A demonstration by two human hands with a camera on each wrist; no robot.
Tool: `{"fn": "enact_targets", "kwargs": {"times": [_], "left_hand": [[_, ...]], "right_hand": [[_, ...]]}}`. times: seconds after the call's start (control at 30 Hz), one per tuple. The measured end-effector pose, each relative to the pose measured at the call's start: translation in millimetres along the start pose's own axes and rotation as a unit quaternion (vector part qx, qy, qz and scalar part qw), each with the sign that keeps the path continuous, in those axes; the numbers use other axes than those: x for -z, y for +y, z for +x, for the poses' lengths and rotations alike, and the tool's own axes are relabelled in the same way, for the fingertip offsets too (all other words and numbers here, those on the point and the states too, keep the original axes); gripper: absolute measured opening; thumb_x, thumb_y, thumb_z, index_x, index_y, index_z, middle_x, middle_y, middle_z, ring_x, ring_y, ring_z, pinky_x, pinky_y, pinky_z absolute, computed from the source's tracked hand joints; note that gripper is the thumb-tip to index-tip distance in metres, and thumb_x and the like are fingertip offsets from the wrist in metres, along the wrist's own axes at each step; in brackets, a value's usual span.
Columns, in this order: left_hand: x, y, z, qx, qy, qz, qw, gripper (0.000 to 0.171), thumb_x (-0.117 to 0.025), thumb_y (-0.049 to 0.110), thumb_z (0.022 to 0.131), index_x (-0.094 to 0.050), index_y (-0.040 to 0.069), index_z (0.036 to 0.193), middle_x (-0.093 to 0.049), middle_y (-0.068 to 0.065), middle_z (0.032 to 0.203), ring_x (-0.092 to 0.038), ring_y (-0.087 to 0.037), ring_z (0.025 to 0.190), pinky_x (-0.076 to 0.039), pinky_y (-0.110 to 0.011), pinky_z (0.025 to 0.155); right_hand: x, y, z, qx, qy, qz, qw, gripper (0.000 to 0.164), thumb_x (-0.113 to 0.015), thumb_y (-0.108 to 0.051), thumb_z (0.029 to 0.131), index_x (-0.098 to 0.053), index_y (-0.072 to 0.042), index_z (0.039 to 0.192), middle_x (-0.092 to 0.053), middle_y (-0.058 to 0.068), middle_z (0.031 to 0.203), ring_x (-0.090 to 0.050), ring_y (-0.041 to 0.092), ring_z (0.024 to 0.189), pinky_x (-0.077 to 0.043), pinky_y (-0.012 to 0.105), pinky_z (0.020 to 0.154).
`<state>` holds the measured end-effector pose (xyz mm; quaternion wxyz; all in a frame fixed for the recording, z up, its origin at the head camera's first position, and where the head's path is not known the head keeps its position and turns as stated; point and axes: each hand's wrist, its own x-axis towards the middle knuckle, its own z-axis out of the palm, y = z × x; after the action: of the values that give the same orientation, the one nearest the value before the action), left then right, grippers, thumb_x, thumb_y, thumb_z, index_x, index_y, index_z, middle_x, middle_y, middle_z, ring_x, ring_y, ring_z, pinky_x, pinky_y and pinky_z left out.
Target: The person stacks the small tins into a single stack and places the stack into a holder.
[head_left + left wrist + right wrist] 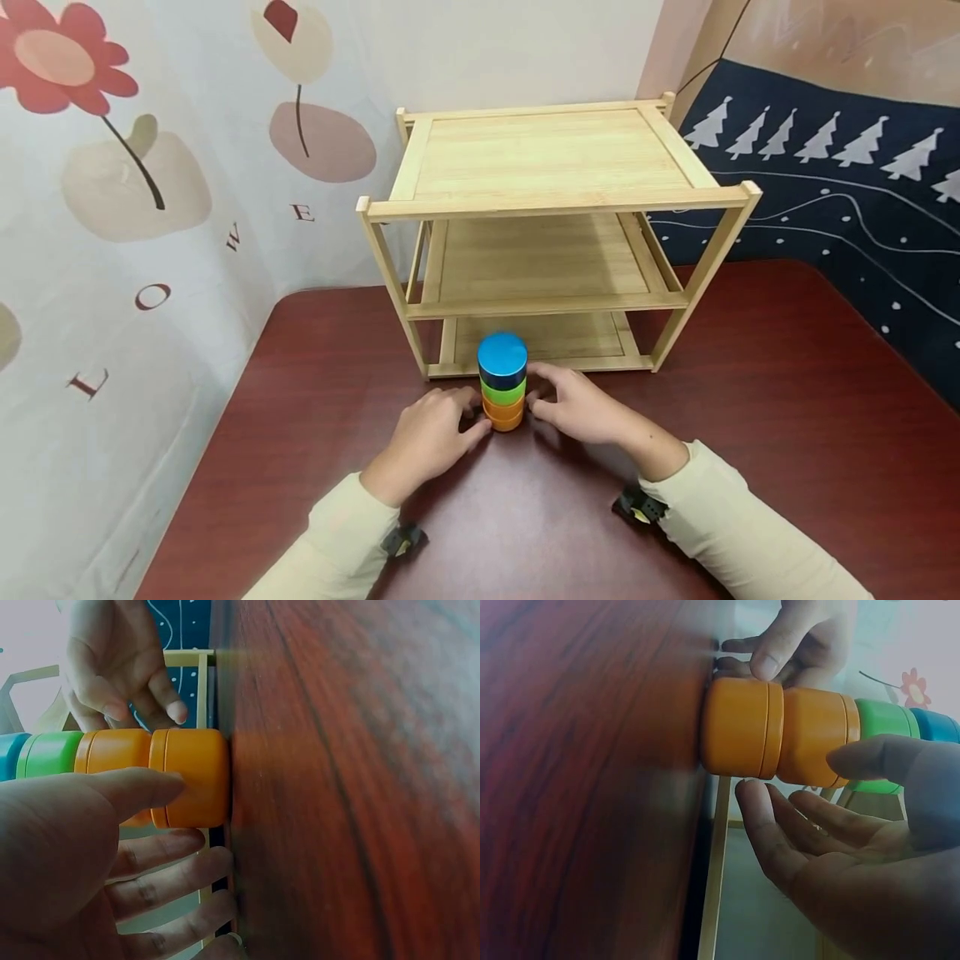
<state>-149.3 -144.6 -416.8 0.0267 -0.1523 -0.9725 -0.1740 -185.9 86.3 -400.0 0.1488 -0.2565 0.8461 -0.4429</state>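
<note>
A stack of small round lidded jars stands upright on the table. Two orange jars, the lowest orange jar (199,795) and another orange jar (814,735) above it, carry a green jar (503,392) with a blue jar (502,357) on top. To the left is my left hand (427,429); its thumb overlaps the lowest orange jar in the left wrist view, its fingers stretched loosely alongside. On the opposite side my right hand (581,407) has its fingers spread and slightly bent, with the thumb near the upper orange jar and a fingertip close by the lowest one.
Just behind the stack stands a three-level light wooden rack (555,200) on the dark red table (315,367). A flower-printed cloth (187,150) hangs at the left and back, a dark cloth with white trees (832,183) at the right.
</note>
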Motion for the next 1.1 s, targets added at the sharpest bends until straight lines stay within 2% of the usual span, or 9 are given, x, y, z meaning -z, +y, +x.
{"fn": "enact_targets", "kwargs": {"times": [0.2, 0.37, 0.57, 0.73, 0.9, 1.1], "left_hand": [[0.0, -0.4, -1.3, -0.002, 0.003, 0.001, 1.0000, 0.023, -0.075, 0.039, 0.088, -0.066, 0.019, 0.092, -0.065, 0.005, 0.081, -0.061, -0.018, 0.082, -0.049, -0.040, 0.060], [1.4, -1.4, -3.6, 0.003, 0.002, 0.007, 1.0000, 0.023, -0.076, 0.039, 0.087, -0.067, 0.019, 0.094, -0.066, 0.005, 0.084, -0.062, -0.019, 0.084, -0.051, -0.041, 0.062], [-0.1, -0.8, -1.4, -0.002, 0.003, 0.007, 1.0000, 0.025, -0.074, 0.041, 0.088, -0.068, 0.019, 0.099, -0.068, 0.005, 0.087, -0.063, -0.019, 0.087, -0.052, -0.043, 0.064], [0.7, 0.6, 0.0, 0.000, 0.006, 0.009, 0.9999, 0.025, -0.074, 0.041, 0.088, -0.068, 0.019, 0.098, -0.068, 0.005, 0.086, -0.063, -0.020, 0.087, -0.052, -0.044, 0.064], [0.7, 1.3, -0.5, 0.003, -0.002, 0.008, 1.0000, 0.025, -0.074, 0.041, 0.089, -0.068, 0.019, 0.100, -0.068, 0.005, 0.088, -0.064, -0.020, 0.089, -0.053, -0.045, 0.066], [0.8, 1.5, 0.2, -0.001, 0.001, 0.006, 1.0000, 0.025, -0.074, 0.041, 0.089, -0.067, 0.019, 0.097, -0.067, 0.005, 0.086, -0.063, -0.020, 0.086, -0.052, -0.044, 0.064]], "right_hand": [[-3.9, 0.7, 0.0, 0.017, -0.004, -0.008, 1.000, 0.046, -0.062, -0.006, 0.092, -0.052, 0.006, 0.135, -0.069, 0.014, 0.111, -0.066, 0.017, 0.093, -0.053, 0.027, 0.079], [-6.5, -0.6, 2.0, 0.027, -0.017, -0.005, 0.999, 0.047, -0.065, -0.009, 0.092, -0.053, 0.006, 0.134, -0.069, 0.015, 0.110, -0.067, 0.016, 0.092, -0.054, 0.025, 0.079], [-3.4, -2.2, 3.0, 0.024, -0.020, -0.024, 0.999, 0.042, -0.068, -0.008, 0.089, -0.056, 0.002, 0.129, -0.069, 0.009, 0.101, -0.063, 0.013, 0.083, -0.052, 0.024, 0.072], [-3.6, 1.3, 8.9, 0.038, -0.032, -0.035, 0.998, 0.038, -0.070, -0.007, 0.088, -0.058, 0.001, 0.123, -0.070, 0.009, 0.101, -0.065, 0.012, 0.085, -0.053, 0.023, 0.074], [-4.0, 2.5, 12.3, 0.026, -0.056, -0.033, 0.998, 0.041, -0.073, -0.008, 0.086, -0.058, 0.000, 0.123, -0.071, 0.009, 0.104, -0.066, 0.011, 0.084, -0.053, 0.023, 0.077], [-4.1, 4.4, 15.0, 0.018, -0.067, -0.039, 0.997, 0.042, -0.076, -0.010, 0.085, -0.058, -0.001, 0.121, -0.071, 0.006, 0.091, -0.065, 0.007, 0.068, -0.052, 0.023, 0.073]]}}
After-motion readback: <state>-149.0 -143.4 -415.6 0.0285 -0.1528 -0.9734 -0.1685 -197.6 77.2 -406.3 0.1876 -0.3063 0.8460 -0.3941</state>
